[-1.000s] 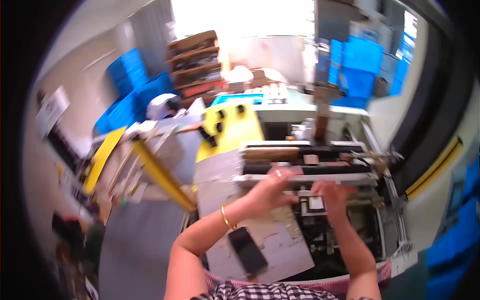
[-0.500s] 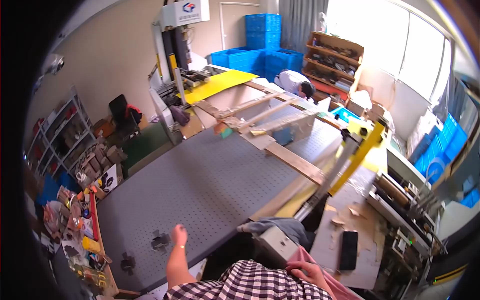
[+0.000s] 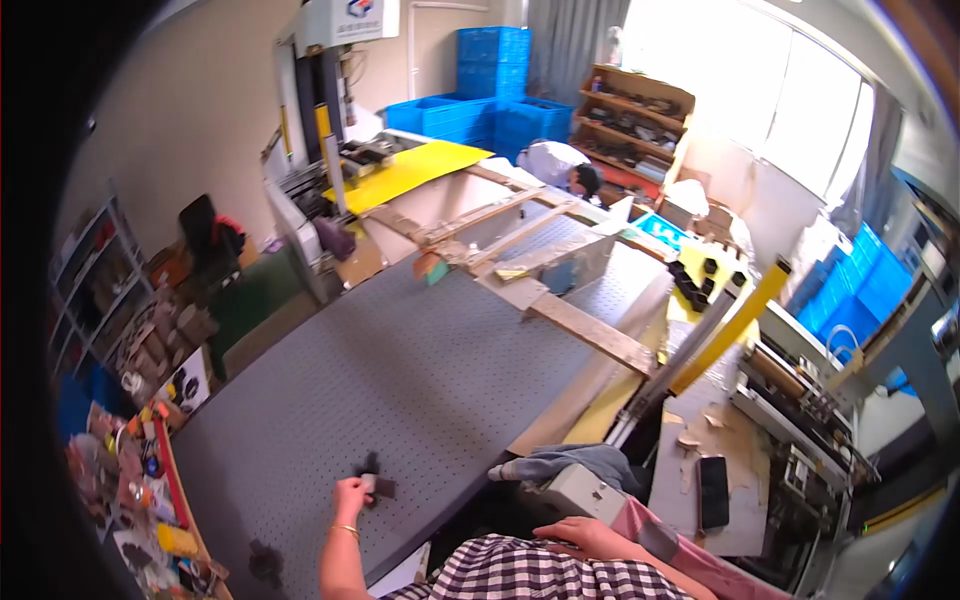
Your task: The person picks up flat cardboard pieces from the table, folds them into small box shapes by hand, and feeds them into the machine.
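My left hand (image 3: 351,494) is closed on a dark, flat cut-out piece (image 3: 376,484) with several arms, close to the near edge of the perforated grey table (image 3: 330,400). Motion blur hides its exact shape, and I cannot tell whether it touches the surface. Another dark cut-out piece (image 3: 265,563) lies flat on the table's near left corner. My right hand (image 3: 582,538) rests against my checkered shirt, palm down with its fingers stretched out and nothing visible in them.
A wooden frame (image 3: 590,335) spans the table. To the right are a grey cloth (image 3: 570,462), a phone (image 3: 713,493) on a board and a yellow post (image 3: 735,325). A cluttered side shelf (image 3: 185,500) borders the left. A person (image 3: 555,165) bends down behind the table.
The dark piece that lay beside my left hand is now in its grip, moved to the right. My right hand has shifted left onto my shirt. The view has turned slightly.
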`<control>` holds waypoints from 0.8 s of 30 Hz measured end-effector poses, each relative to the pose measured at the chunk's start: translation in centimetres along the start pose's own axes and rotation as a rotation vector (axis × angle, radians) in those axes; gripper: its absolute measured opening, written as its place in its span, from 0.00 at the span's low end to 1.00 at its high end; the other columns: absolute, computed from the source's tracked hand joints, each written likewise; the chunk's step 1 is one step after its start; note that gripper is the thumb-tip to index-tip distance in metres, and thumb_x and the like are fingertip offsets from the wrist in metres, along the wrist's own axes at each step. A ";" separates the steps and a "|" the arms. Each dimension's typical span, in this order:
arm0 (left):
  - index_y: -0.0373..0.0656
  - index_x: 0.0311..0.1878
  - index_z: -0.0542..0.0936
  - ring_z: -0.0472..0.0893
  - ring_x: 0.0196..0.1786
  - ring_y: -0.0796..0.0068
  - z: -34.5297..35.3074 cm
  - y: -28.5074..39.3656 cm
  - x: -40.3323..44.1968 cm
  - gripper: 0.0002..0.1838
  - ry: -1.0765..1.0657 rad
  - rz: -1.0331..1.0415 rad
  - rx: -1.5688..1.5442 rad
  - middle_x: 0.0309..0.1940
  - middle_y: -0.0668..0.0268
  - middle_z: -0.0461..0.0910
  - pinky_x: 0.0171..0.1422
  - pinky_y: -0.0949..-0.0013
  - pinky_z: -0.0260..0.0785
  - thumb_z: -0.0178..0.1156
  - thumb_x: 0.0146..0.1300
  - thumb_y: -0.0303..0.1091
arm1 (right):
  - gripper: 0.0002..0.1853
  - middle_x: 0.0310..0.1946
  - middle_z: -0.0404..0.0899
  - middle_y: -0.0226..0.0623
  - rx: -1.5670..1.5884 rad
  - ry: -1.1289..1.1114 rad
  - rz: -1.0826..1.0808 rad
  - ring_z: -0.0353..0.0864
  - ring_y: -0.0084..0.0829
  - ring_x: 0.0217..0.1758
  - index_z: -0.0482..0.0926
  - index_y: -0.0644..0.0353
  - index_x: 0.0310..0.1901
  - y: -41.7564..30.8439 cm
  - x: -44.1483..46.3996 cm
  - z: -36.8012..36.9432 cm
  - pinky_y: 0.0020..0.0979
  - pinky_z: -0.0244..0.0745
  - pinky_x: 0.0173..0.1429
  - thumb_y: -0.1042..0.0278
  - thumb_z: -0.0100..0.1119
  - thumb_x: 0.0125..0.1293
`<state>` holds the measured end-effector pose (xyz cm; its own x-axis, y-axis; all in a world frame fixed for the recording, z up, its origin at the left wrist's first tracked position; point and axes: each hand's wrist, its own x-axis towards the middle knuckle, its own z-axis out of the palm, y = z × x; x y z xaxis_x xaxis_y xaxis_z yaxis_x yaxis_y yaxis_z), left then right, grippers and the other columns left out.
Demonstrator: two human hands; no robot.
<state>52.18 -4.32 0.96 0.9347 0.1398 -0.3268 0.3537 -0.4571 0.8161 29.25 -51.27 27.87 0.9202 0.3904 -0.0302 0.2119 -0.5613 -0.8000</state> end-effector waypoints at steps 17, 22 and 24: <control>0.43 0.39 0.86 0.79 0.32 0.69 30.3 44.0 -41.0 0.09 -1.380 1.613 0.263 0.34 0.64 0.82 0.39 0.68 0.73 0.69 0.60 0.38 | 0.18 0.48 0.84 0.41 -0.148 0.793 0.192 0.80 0.42 0.53 0.81 0.54 0.55 2.2 -29.3 -7.5 0.38 0.73 0.58 0.62 0.66 0.65; 0.43 0.40 0.87 0.78 0.28 0.75 35.0 46.3 -45.9 0.09 -1.559 1.564 0.255 0.35 0.66 0.83 0.33 0.71 0.72 0.70 0.60 0.37 | 0.20 0.50 0.82 0.41 -0.001 0.804 0.191 0.80 0.39 0.52 0.79 0.55 0.59 4.6 -35.2 -7.5 0.36 0.73 0.59 0.61 0.65 0.66; 0.43 0.40 0.87 0.79 0.34 0.73 36.9 47.3 -46.5 0.09 -1.610 1.543 0.407 0.36 0.64 0.83 0.39 0.70 0.73 0.71 0.59 0.37 | 0.22 0.51 0.81 0.41 0.142 0.817 0.194 0.80 0.40 0.53 0.77 0.56 0.60 5.4 -36.5 -8.4 0.36 0.73 0.59 0.61 0.64 0.67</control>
<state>24.18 -64.83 37.17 -0.4651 -0.8804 0.0926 -0.5947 0.3882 0.7041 -0.44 -74.67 29.71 0.8960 -0.3834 0.2241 0.0330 -0.4458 -0.8945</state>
